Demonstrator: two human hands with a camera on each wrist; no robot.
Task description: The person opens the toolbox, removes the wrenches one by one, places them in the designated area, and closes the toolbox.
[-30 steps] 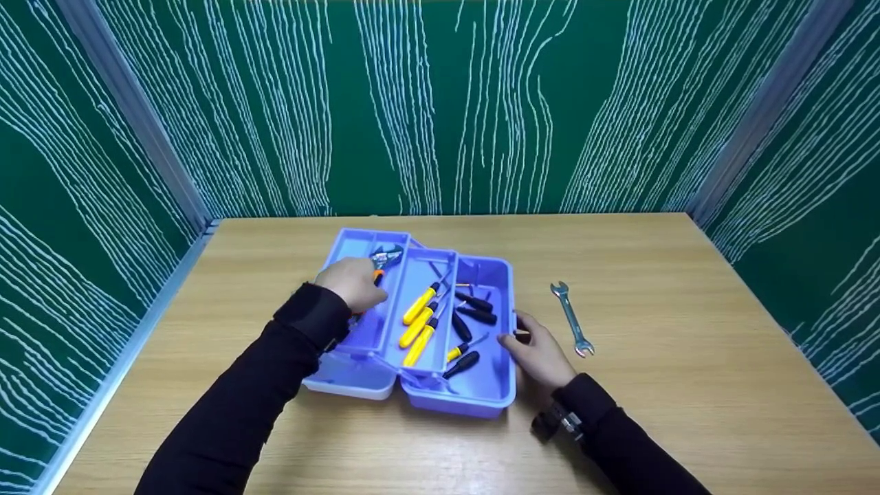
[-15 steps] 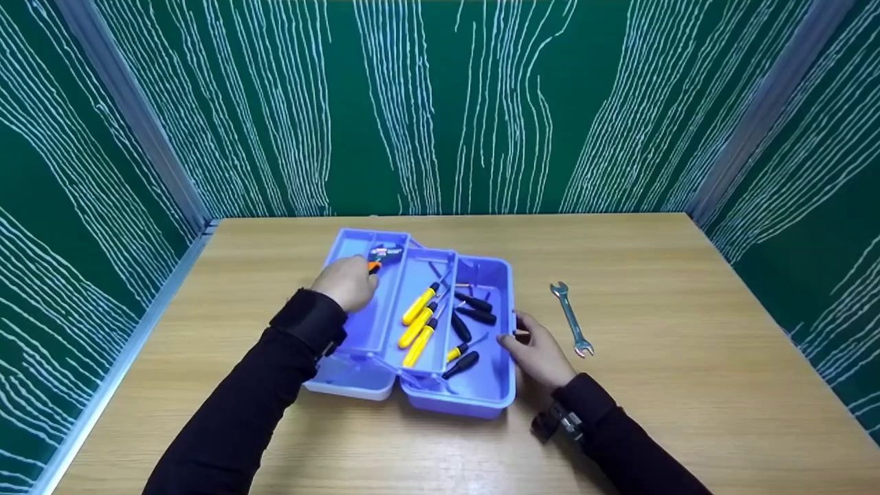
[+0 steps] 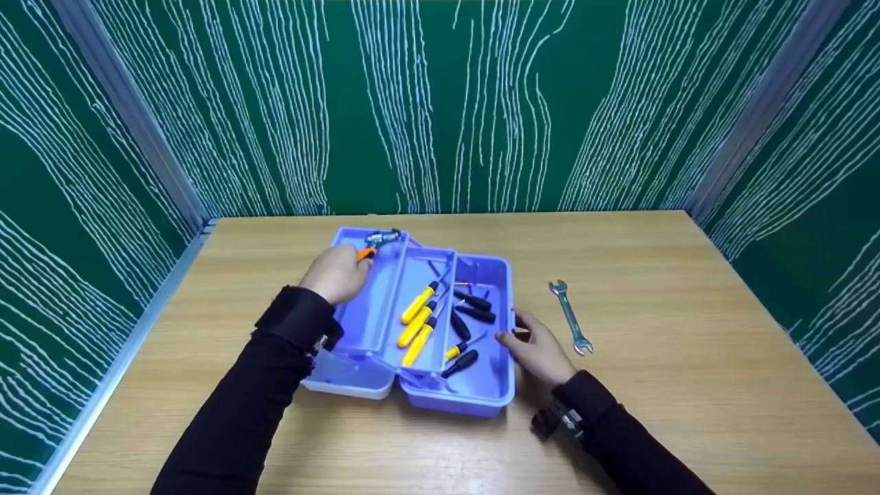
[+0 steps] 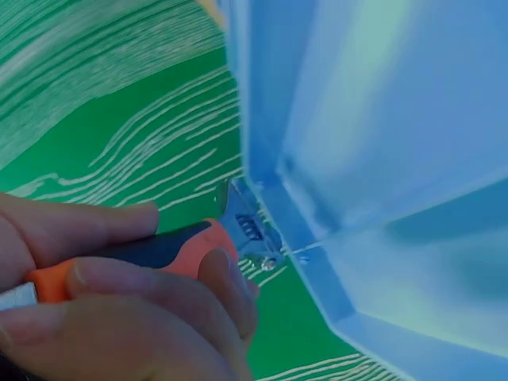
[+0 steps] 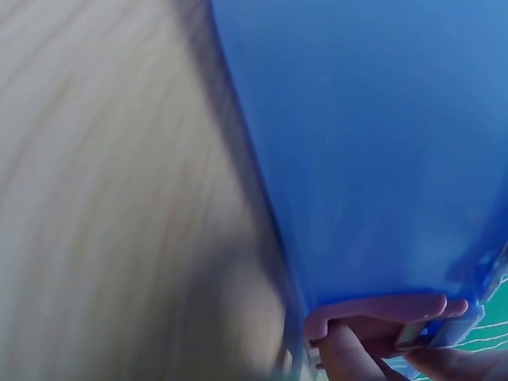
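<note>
My left hand [image 3: 335, 275] grips an adjustable wrench [image 3: 381, 238] by its orange and black handle, above the left upper tray of the open purple toolbox [image 3: 457, 404]. In the left wrist view the wrench's steel head [image 4: 248, 228] shows close to the tray wall [image 4: 317, 278], with fingers and thumb around the handle. My right hand [image 3: 543, 354] holds the toolbox's right side, its thumb at the rim. In the right wrist view fingertips [image 5: 349, 353] sit at a pinkish latch-like piece [image 5: 381, 308] on the outer wall.
Several yellow-handled screwdrivers [image 3: 419, 342] lie in the middle tray. Black-handled tools [image 3: 474, 313] lie in the right bin. A double open-end wrench [image 3: 570, 317] rests on the wooden table [image 3: 687, 385], right of the box. Green walls [image 3: 481, 103] close off the back and sides.
My left hand has moved up and left with the adjustable wrench, toward the far end of the left tray. My right hand and the toolbox have stayed in place.
</note>
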